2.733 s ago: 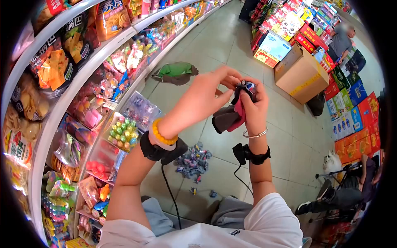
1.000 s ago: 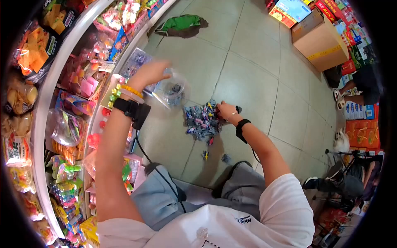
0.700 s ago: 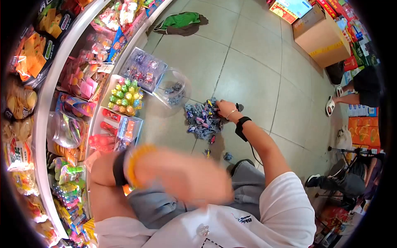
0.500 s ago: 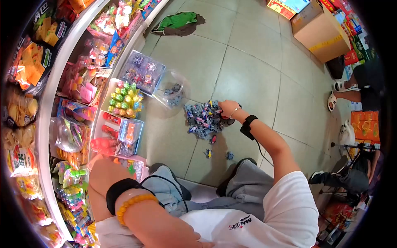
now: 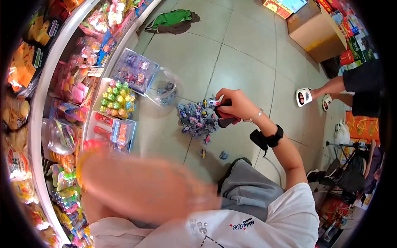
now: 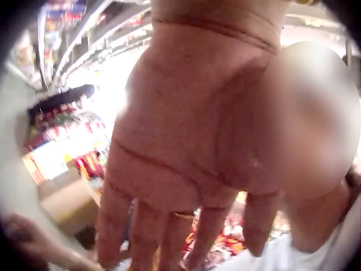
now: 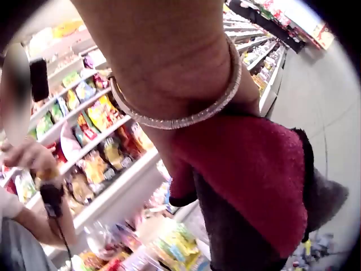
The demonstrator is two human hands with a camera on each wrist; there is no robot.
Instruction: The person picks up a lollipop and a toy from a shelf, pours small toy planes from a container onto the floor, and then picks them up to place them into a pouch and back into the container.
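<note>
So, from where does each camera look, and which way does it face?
Head: on the head, facing forward and down over the floor; the blurred left hand, right hand and shirt show.
Left wrist: worn there, facing the left hand's palm side; that hand shows.
Right wrist: worn there, facing the cloth; right arm and left hand show.
Head and right wrist share cloth and bracelet.

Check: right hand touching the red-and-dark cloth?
Touching. Head view shows the right hand with fingers curled on dark folds; in the right wrist view, the red-and-dark cloth hangs from it.
</note>
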